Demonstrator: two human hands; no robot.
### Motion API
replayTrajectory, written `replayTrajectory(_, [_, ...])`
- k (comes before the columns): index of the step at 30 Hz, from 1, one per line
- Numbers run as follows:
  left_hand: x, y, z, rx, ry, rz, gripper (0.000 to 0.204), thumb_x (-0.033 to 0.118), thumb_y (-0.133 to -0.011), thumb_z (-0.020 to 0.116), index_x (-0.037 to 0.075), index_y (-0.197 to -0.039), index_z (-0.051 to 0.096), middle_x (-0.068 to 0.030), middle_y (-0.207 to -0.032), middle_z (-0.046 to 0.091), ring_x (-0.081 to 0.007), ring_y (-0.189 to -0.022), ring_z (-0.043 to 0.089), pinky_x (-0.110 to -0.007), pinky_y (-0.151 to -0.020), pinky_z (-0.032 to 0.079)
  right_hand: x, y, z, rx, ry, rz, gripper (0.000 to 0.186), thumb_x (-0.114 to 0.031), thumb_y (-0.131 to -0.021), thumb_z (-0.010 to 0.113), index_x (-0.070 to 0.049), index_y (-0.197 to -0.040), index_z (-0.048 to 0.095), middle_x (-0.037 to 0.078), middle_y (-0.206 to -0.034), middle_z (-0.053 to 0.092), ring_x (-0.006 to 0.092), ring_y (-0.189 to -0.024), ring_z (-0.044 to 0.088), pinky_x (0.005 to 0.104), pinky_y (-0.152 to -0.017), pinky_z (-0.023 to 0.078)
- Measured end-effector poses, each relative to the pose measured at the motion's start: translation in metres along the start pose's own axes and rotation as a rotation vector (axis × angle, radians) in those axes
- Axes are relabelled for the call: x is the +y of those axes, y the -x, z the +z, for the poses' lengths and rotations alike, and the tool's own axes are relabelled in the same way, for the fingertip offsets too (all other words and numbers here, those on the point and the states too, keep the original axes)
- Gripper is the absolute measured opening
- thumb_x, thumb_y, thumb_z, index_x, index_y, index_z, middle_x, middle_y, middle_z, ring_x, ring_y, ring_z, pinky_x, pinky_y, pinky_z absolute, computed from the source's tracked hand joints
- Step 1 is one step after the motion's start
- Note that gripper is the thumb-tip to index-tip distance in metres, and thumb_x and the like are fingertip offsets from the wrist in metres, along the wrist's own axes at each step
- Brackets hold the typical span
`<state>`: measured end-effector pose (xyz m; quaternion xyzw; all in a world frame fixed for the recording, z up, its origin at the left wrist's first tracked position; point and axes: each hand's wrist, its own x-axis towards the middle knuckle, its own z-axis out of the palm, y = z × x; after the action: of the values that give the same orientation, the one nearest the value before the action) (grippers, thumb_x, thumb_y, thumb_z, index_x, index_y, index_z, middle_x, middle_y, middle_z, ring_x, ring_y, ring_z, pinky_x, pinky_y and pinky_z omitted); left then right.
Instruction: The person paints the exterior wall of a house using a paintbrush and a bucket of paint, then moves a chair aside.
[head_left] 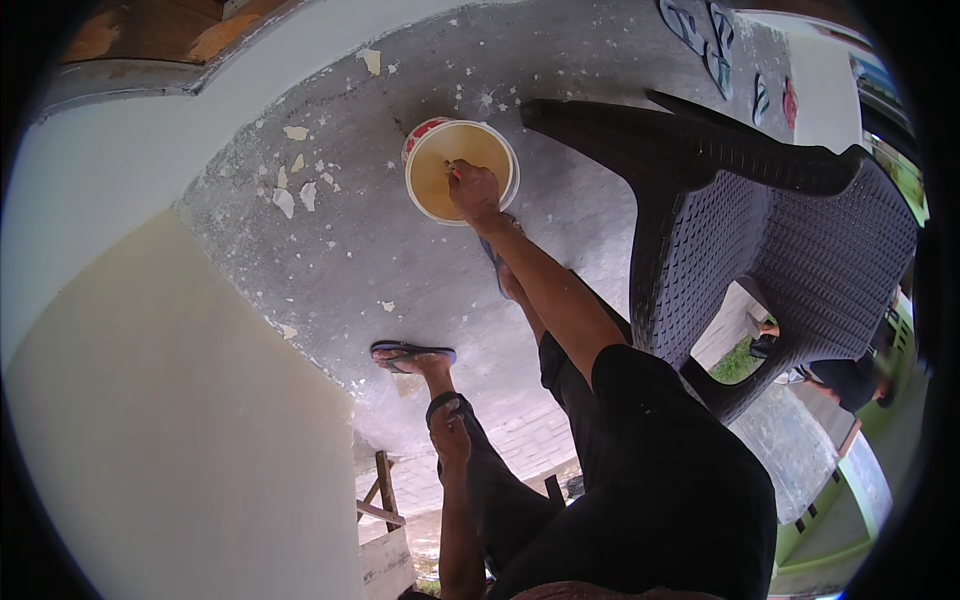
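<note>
Soft daylight, pale glare on floor (500,385), bent dark edges, far right perhaps blurred.

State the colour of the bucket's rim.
The bucket's rim is white; it shows best in the head view.

At 3 o'clock there was a dark plastic chair (830,240) with a woven pattern in its seat and back. Through an opening in it, a small patch of green grass (735,362) was visible. Beyond the chair, nearer to 4 o'clock, one could see another person (845,380) in dark clothes, partly hidden. At 1 o'clock some flip-flops (720,78) lay on the grey floor (560,60), and at 2 o'clock a red sandal (790,103). Toward 10 o'clock, pale flakes (284,203) were scattered. At 7 o'clock stood a wooden frame (386,490), cut off by the wall's edge.
</note>
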<state>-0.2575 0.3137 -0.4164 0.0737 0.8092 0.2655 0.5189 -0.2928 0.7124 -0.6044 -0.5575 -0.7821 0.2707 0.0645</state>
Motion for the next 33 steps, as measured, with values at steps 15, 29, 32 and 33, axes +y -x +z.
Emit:
replayTrajectory(15, [0.062, 0.015, -0.044, 0.141, 0.089, 0.005, 0.032, 0.002, -0.081, 0.046, -0.004, -0.110, 0.061, -0.0159, -0.105, 0.063, -0.0233, -0.092, 0.062, -0.032, -0.082, 0.049, -0.018, -0.004, -0.073, -0.162, 0.043, 0.077, 0.016, -0.020, -0.080, 0.059, -0.005, -0.084, 0.061, 0.019, -0.072, 0.065, 0.0360, -0.070, 0.066, 0.0453, -0.066, 0.054])
replayTrajectory(29, [0.001, -0.075, -0.099, -0.181, -0.190, 0.224, 0.035, 0.005, -0.075, 0.045, -0.011, -0.102, 0.061, -0.0220, -0.101, 0.063, -0.0274, -0.080, 0.063, -0.033, -0.070, 0.052, -0.039, -0.005, -0.089, -0.142, -0.383, 0.422, 0.030, -0.031, -0.075, 0.071, -0.002, -0.082, 0.066, 0.020, -0.086, 0.066, 0.0335, -0.083, 0.064, 0.0405, -0.075, 0.050])
replayTrajectory(32, [-0.008, -0.065, -0.109, -0.182, -0.098, 0.054, 0.034, 0.007, -0.073, 0.050, -0.008, -0.101, 0.063, -0.0224, -0.104, 0.064, -0.0346, -0.100, 0.060, -0.039, -0.087, 0.049, -0.019, 0.013, -0.088, 0.037, -0.270, 0.404, 0.025, -0.028, -0.077, 0.068, -0.003, -0.082, 0.064, 0.020, -0.083, 0.065, 0.0355, -0.080, 0.064, 0.0433, -0.073, 0.050])
replayTrajectory(33, [-0.013, -0.066, -0.114, -0.189, -0.105, 0.058, 0.034, 0.007, -0.073, 0.050, -0.008, -0.101, 0.063, -0.0224, -0.104, 0.064, -0.0346, -0.100, 0.060, -0.039, -0.087, 0.049, -0.017, 0.016, -0.088, 0.044, -0.270, 0.411, 0.025, -0.028, -0.077, 0.068, -0.003, -0.082, 0.064, 0.020, -0.083, 0.065, 0.0355, -0.080, 0.064, 0.0433, -0.073, 0.050])
